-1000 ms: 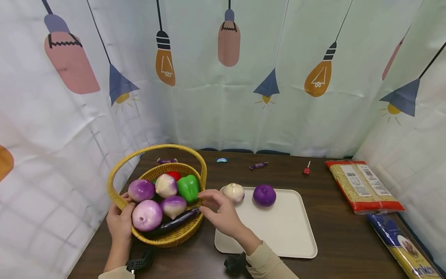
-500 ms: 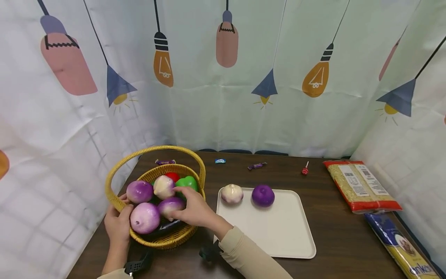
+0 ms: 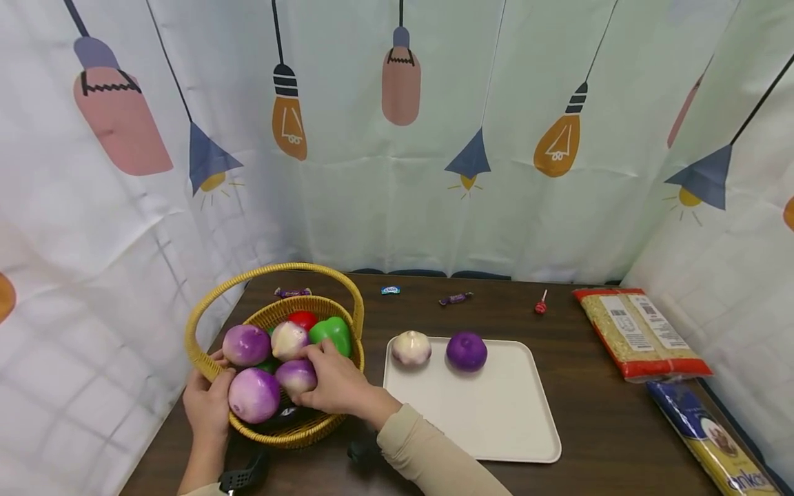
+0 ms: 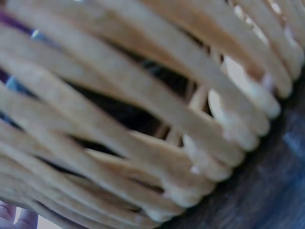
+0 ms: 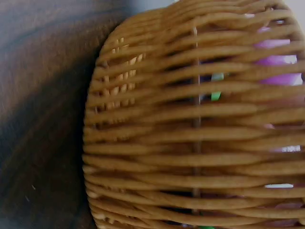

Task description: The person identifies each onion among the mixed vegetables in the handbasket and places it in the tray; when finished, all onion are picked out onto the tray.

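My left hand point(image 3: 207, 403) grips the left side of the yellow wicker basket point(image 3: 310, 435), near the foot of its handle. My right hand point(image 3: 338, 382) reaches over the basket's right side and holds a small purple-and-white onion point(image 3: 296, 376) between thumb and fingers. Around it in the basket lie a purple onion point(image 3: 246, 345), a larger pale purple onion point(image 3: 255, 395), a whitish onion point(image 3: 289, 340), a green bell pepper point(image 3: 332, 333), a red vegetable point(image 3: 303, 319) and a dark eggplant point(image 3: 287, 415), partly hidden. Both wrist views show mostly the basket's woven wall point(image 5: 190, 124).
A white tray point(image 3: 471, 420) right of the basket bears a whitish onion point(image 3: 411, 348) and a purple onion point(image 3: 466, 351). Behind lie wrapped candies point(image 3: 455, 298) and a lollipop point(image 3: 540, 303). A grain bag point(image 3: 639, 334) and a blue-yellow packet point(image 3: 710, 437) lie far right.
My right hand has moved left from the basket's right rim, over the eggplant, and taken hold of the small purple-and-white onion. My left hand stays on the basket.
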